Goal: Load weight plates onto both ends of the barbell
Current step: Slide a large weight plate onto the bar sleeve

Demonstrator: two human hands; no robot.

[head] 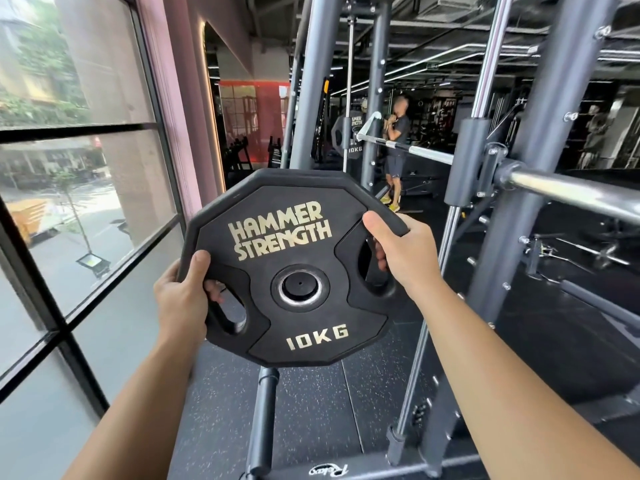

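Plates, how many?
— Two. One black weight plate (292, 261), marked 10KG, is held up between both arms with its face toward the camera. It is left of the barbell's (571, 194) near chrome sleeve and apart from it. A second plate (346, 133), also marked 10KG, sits at the far end of the bar.
Hands?
— Two, both on the near plate. The left hand (183, 296) wraps the lower-left grip slot, thumb on the face and fingers curled through. The right hand (405, 254) clasps the upper-right slot the same way.
Anything else?
— One black peg (265, 410) juts out just below the held plate. A grey rack upright (554, 98) stands by the sleeve. A big window (86, 202) runs along the left.
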